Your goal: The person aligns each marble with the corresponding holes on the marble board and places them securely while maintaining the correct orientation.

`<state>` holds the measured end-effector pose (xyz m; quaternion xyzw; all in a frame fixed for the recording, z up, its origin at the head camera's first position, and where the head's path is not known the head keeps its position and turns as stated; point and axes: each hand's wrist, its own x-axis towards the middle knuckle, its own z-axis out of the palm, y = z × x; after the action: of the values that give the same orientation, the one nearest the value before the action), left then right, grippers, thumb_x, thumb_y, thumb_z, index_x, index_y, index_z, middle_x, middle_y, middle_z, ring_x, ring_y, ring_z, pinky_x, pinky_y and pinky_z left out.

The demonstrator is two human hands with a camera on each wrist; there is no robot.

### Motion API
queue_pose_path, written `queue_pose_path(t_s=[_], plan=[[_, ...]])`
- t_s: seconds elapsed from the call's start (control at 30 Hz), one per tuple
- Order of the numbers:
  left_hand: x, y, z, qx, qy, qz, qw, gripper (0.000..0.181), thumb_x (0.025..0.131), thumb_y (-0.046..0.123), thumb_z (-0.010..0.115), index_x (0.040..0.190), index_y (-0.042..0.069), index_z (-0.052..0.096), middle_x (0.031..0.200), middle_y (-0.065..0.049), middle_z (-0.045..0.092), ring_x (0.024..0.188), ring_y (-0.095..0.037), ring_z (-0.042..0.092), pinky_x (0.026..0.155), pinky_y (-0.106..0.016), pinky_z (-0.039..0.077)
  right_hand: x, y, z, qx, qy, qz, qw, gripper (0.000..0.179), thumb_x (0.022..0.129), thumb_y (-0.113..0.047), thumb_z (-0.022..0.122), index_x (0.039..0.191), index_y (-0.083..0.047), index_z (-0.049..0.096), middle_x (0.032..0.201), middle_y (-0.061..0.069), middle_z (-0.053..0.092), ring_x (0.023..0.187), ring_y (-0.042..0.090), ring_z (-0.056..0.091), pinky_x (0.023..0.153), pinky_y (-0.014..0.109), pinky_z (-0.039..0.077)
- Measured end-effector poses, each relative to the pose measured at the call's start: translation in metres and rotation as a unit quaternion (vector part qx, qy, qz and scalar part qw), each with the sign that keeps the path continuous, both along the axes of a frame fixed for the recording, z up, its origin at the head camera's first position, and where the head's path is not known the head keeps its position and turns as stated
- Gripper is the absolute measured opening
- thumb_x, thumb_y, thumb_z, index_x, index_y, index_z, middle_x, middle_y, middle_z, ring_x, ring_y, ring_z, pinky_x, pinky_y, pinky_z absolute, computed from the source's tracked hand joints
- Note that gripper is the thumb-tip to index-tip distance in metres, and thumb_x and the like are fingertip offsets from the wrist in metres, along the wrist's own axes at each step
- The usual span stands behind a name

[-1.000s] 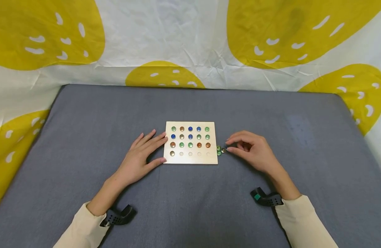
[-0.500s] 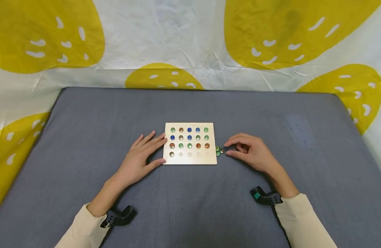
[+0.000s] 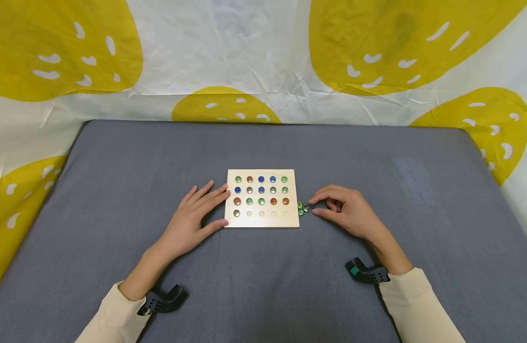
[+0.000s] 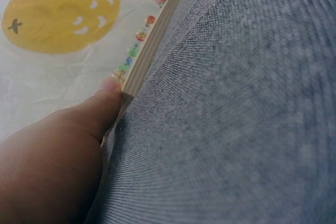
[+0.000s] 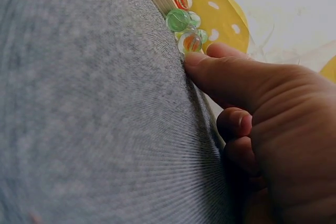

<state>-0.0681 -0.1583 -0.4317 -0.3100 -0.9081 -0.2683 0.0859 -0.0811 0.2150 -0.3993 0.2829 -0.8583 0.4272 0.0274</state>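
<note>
A pale wooden board (image 3: 267, 221) lies flat on the table, with rows of green, blue, orange and clear marbles in its hollows. The nearest row holds one marble (image 3: 236, 213) at its left end; its other hollows are bare. My left hand (image 3: 188, 221) rests spread, fingertips and thumb touching the board's left edge. Right of the board, my right hand (image 3: 353, 213) pinches a dark blue marble (image 3: 312, 206), mostly covered by thumb and index finger. Beside these fingertips sit loose green marbles (image 5: 178, 20) and a clear marble with an orange swirl (image 5: 189, 42), close against the board's right edge.
Grey cloth (image 3: 263, 276) covers the table. A white curtain (image 3: 229, 47) with yellow shapes hangs behind its far edge and at the sides. Black wrist devices (image 3: 166, 299) sit at both cream sleeves.
The right hand's thumb and index finger have come together, and a blue marble now shows between them. The left hand stays at the board; the head view has shifted slightly.
</note>
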Motion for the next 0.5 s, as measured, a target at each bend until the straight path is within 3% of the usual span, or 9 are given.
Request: queue_pose_path(t_s=[0.13, 0.5], plan=[[0.000, -0.001, 0.000, 0.000, 0.000, 0.001, 1.0000, 0.065, 0.088, 0.036, 0.069, 0.145, 0.015, 0.045, 0.150, -0.001, 0.039, 0.142, -0.027, 0.023, 0.112, -0.053, 0.011, -0.008, 0.008, -0.018, 0.000, -0.005, -0.007, 1.0000, 0.020, 0.080, -0.005, 0.077, 0.098, -0.015, 0.074, 0.098, -0.001, 0.065, 0.057, 0.011, 0.044, 0.051, 0.022, 0.036], [-0.001, 0.000, 0.000, 0.001, 0.003, -0.002, 1.0000, 0.065, 0.088, 0.036, 0.069, 0.145, 0.015, 0.045, 0.150, -0.001, 0.039, 0.142, -0.028, 0.023, 0.112, -0.053, 0.011, -0.008, 0.009, -0.022, 0.012, 0.011, -0.020, 0.9997, 0.019, 0.082, -0.010, 0.077, 0.096, -0.021, 0.073, 0.092, -0.008, 0.063, 0.055, 0.008, 0.043, 0.050, 0.021, 0.035]])
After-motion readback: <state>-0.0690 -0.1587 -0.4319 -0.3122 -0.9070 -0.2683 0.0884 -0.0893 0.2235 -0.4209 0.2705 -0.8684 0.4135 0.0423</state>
